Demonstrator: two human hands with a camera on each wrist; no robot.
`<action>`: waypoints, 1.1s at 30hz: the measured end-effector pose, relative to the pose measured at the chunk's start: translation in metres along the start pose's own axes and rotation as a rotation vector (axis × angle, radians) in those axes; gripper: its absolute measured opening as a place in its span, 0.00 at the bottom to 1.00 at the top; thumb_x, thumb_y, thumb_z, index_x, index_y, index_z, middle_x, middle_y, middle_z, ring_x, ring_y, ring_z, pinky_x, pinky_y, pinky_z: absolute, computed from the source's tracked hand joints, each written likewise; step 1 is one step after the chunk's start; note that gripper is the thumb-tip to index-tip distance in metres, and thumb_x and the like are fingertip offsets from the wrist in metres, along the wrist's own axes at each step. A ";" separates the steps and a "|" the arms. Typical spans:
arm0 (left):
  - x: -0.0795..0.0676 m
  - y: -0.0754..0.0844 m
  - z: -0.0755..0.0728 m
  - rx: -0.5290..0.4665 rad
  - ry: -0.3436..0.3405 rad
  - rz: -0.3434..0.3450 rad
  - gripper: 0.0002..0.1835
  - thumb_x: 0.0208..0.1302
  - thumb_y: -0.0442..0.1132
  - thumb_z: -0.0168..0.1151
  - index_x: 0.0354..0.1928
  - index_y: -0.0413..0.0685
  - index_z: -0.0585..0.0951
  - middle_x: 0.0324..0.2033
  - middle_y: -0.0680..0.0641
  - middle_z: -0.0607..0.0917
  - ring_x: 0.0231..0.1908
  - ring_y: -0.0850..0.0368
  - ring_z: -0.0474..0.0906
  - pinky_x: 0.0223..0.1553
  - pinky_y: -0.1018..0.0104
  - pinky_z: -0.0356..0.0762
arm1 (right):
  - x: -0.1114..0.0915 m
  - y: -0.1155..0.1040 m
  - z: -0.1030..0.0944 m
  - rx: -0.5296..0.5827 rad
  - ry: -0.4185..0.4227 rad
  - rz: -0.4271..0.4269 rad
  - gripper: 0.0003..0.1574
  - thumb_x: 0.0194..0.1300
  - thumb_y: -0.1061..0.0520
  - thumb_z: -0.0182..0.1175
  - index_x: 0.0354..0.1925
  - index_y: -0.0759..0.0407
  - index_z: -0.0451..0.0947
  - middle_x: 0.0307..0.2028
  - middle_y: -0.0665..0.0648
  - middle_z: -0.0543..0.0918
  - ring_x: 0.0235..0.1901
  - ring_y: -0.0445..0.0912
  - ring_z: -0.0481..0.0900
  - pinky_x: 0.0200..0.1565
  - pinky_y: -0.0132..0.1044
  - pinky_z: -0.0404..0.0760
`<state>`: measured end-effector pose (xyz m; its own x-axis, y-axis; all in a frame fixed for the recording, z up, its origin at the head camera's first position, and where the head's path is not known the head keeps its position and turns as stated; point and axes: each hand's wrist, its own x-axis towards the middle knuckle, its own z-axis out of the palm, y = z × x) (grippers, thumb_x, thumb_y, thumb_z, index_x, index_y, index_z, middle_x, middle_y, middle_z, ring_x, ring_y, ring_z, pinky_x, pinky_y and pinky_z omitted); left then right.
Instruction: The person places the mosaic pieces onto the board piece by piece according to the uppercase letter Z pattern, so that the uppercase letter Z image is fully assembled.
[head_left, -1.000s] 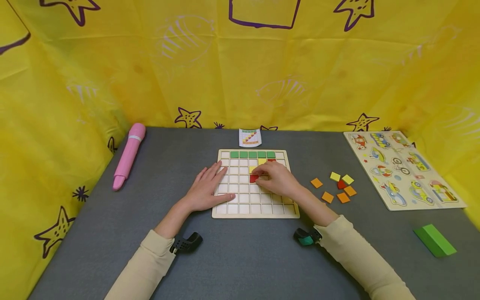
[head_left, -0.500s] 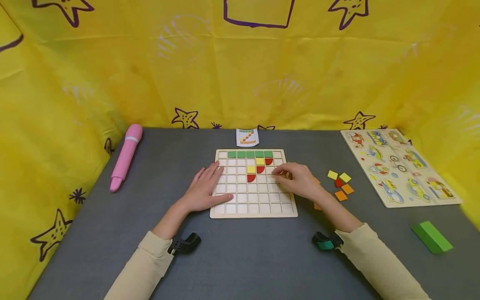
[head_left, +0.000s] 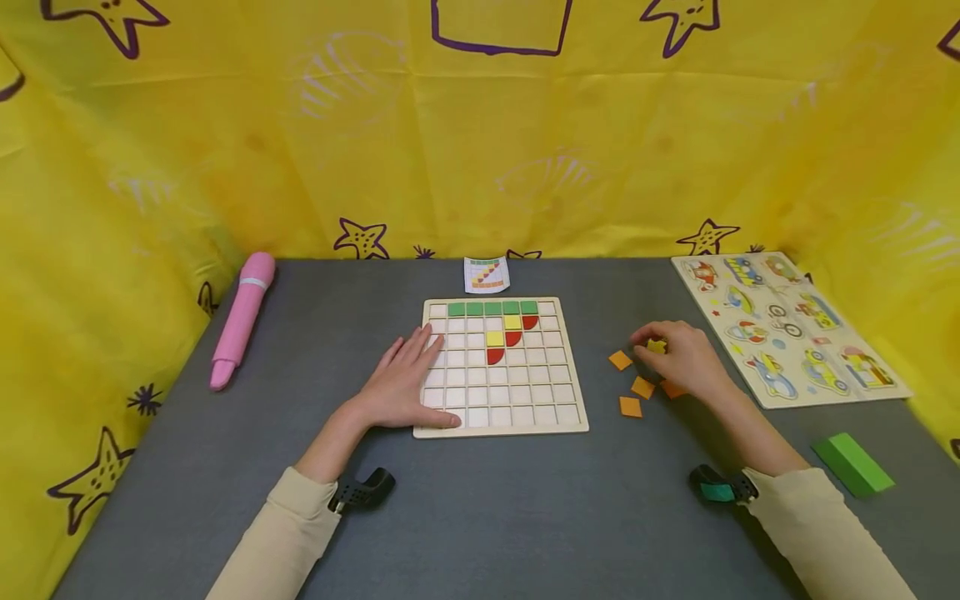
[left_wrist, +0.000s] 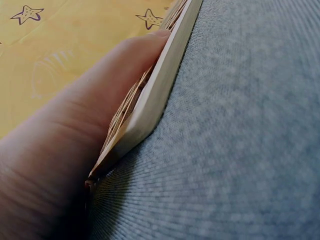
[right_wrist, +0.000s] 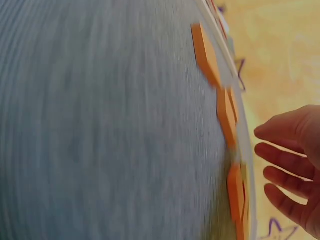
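In the head view my left hand (head_left: 401,383) rests with spread fingers on the left side of a wooden grid board (head_left: 527,417), thumb near its front corner. The left wrist view shows this thumb (left_wrist: 132,55) lying over the board's rim. On the board are a row of green square tiles (head_left: 474,309), two yellow square tiles (head_left: 495,338) and three red quarter-round tiles (head_left: 496,357). My right hand (head_left: 678,357) hovers over loose tiles, partly hiding a yellow tile (head_left: 657,346). In the right wrist view its thumb and fingers are apart, with nothing visible between them.
Several orange tiles (head_left: 642,387) lie right of the board. Behind the board is a pattern card (head_left: 486,276). A pink microphone-shaped object (head_left: 243,321) lies at left; a picture puzzle board (head_left: 787,333) and a green block (head_left: 853,464) are at right.
My right hand has let go of a red quarter-round tile on the board and moved right to the loose tiles. My left thumb has slid nearer the board's front edge.
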<state>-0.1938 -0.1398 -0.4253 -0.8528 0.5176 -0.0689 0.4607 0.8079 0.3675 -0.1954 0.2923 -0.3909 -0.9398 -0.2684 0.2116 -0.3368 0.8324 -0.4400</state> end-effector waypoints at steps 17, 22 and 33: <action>-0.002 0.000 -0.001 -0.012 0.003 0.009 0.68 0.42 0.79 0.62 0.78 0.48 0.48 0.77 0.43 0.38 0.75 0.49 0.32 0.71 0.46 0.31 | -0.002 0.022 -0.002 0.006 0.022 -0.012 0.12 0.59 0.61 0.69 0.42 0.64 0.84 0.39 0.62 0.85 0.39 0.56 0.77 0.42 0.52 0.72; -0.002 0.002 -0.002 -0.011 -0.001 0.009 0.68 0.42 0.79 0.62 0.78 0.48 0.47 0.77 0.44 0.38 0.75 0.49 0.32 0.71 0.46 0.31 | 0.000 0.019 -0.001 -0.001 0.013 0.012 0.14 0.59 0.59 0.70 0.43 0.63 0.83 0.39 0.62 0.85 0.39 0.57 0.77 0.42 0.52 0.72; -0.001 0.002 -0.002 -0.012 -0.005 -0.004 0.68 0.42 0.78 0.62 0.78 0.48 0.48 0.77 0.43 0.38 0.75 0.48 0.32 0.71 0.46 0.31 | 0.014 -0.005 0.005 0.078 -0.037 0.037 0.16 0.60 0.58 0.69 0.46 0.64 0.82 0.40 0.62 0.86 0.40 0.56 0.80 0.44 0.51 0.75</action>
<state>-0.1928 -0.1392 -0.4230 -0.8536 0.5155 -0.0749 0.4539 0.8066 0.3787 -0.2074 0.2816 -0.3896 -0.9527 -0.2572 0.1621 -0.3040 0.8022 -0.5138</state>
